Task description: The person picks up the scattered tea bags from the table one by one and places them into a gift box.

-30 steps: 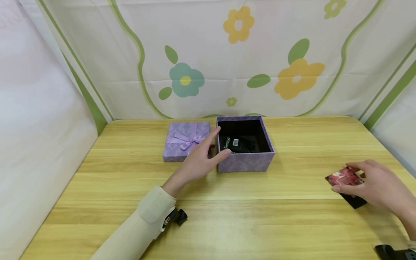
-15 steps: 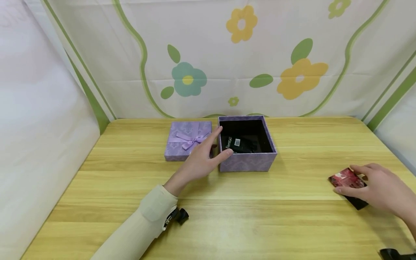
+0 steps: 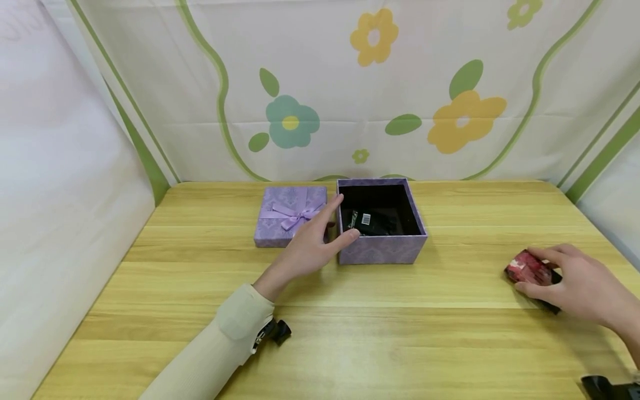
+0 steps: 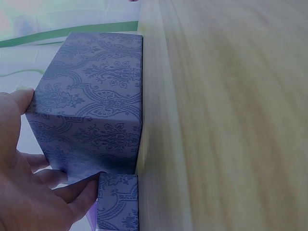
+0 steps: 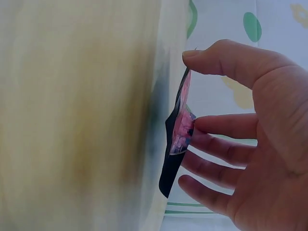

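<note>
A purple patterned box (image 3: 380, 250) stands uncovered at the back of the table, its inside black. My left hand (image 3: 315, 244) touches its near left corner, thumb at the front rim and index finger along the left rim. In the left wrist view, fingertips lie against the box (image 4: 91, 82) and by the lid (image 4: 118, 202). Inside the box lies a black packet (image 3: 377, 223) with a barcode label. Far to the right, my right hand (image 3: 582, 283) pinches a red-and-black packet (image 3: 530, 269) by its edges. In the right wrist view that packet (image 5: 183, 130) is bent, close above the tabletop.
Left of the box lies its purple lid (image 3: 272, 228) with a ribbon bow (image 3: 292, 216), partly behind the left hand. Bare wooden tabletop (image 3: 400, 328) stretches between the hands. A flower-printed cloth (image 3: 340, 72) hangs behind the table's back edge.
The red-and-black packet, flat before, now bends upward between my right thumb and fingers, and that hand has shifted slightly. My left hand stays at the box. The head view has drifted a little.
</note>
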Motion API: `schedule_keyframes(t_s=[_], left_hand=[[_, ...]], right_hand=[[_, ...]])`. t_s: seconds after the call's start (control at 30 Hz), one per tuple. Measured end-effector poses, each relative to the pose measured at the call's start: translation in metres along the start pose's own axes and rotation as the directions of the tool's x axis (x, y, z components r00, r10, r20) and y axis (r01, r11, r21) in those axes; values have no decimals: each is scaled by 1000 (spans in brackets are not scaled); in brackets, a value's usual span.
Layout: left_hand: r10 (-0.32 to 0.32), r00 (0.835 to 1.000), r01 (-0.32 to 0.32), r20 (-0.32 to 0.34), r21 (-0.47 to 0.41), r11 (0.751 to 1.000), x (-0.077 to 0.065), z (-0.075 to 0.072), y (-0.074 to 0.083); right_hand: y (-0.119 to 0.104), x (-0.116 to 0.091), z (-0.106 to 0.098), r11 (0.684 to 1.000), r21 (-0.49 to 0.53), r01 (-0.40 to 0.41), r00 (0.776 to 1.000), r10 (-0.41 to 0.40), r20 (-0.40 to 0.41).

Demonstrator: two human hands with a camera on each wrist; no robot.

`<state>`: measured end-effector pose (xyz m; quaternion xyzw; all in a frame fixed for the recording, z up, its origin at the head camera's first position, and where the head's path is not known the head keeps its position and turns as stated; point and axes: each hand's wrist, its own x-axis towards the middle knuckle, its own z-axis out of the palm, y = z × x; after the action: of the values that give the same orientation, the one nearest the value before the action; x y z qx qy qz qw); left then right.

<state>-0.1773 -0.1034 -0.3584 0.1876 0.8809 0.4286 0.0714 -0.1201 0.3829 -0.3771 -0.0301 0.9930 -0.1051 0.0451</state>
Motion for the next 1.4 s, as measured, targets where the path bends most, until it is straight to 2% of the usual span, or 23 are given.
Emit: schedule_keyframes(t_s=[0.2,0.4,0.57,0.9,1.27,1.4], left_hand=[[2,1000,-2,-2,-1,1000,0,0,0],[2,1000,-2,1,1,1000,-1,0,1],[4,1000,-4,3,4,1000,0,1,0],[10,1000,-10,-2,3,1000,0,1,-1],[12,1000,-12,2,4,1000,0,0,1],[8,1000,-8,4,-1,1000,-1,0,1]], right_hand=[[-11,6,-6,999,28,36,999,-35,-39],[-30,13,-13,994,56,91,990,-84,-110],[-48,20,-19,988,94,121,986,-109,-127],[-89,35,-33,955,204,213,968,-179,-175],[-140,51,-43,901,256,351,918,-276,-286],[-156,60,-45,871,259,417,887,-329,-324]])
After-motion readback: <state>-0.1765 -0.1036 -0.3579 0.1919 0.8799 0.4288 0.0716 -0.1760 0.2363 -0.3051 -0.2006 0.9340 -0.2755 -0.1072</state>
